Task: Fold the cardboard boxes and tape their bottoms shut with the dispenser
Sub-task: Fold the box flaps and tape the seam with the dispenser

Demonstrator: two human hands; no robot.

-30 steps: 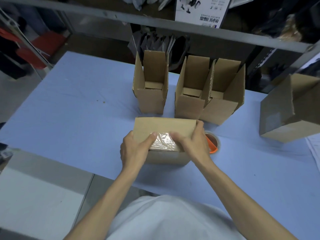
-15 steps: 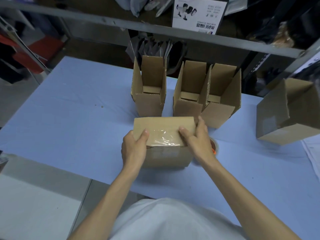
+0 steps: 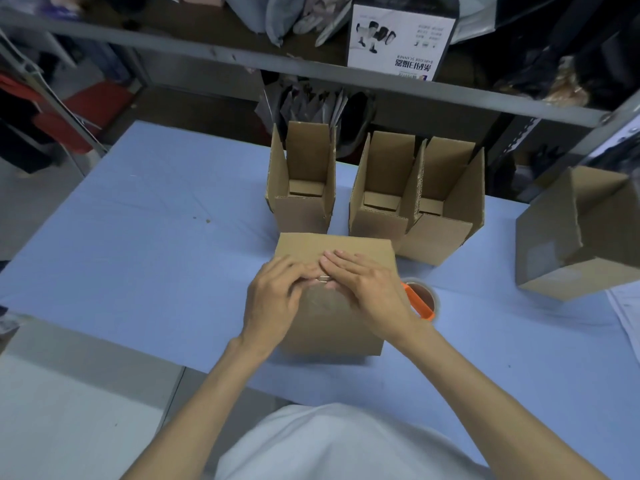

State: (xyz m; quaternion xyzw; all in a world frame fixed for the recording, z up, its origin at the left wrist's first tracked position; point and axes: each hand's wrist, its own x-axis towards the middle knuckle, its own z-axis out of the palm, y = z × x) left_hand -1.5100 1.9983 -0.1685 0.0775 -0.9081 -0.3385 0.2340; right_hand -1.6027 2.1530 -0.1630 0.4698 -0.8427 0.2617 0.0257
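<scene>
A small cardboard box (image 3: 346, 249) stands upside down on the blue table (image 3: 138, 254) in front of me, its taped bottom facing up. My left hand (image 3: 277, 299) and my right hand (image 3: 367, 289) lie together on that top face, fingers fairly straight and pressing on the clear tape over the seam. The fingertips meet near the middle of the box. The tape dispenser (image 3: 420, 301), a roll with an orange handle, lies on the table just right of the box, partly hidden by my right wrist.
Three folded boxes stand open-topped behind: one (image 3: 301, 209) in the middle, two (image 3: 377, 223) (image 3: 446, 233) touching on the right. A larger box (image 3: 581, 237) sits at the far right, papers (image 3: 627, 317) beside it. A metal shelf (image 3: 311, 77) crosses the back.
My hands have slid from the box's left and right sides to the middle of its top, meeting over the tape. The box has shifted slightly towards me.
</scene>
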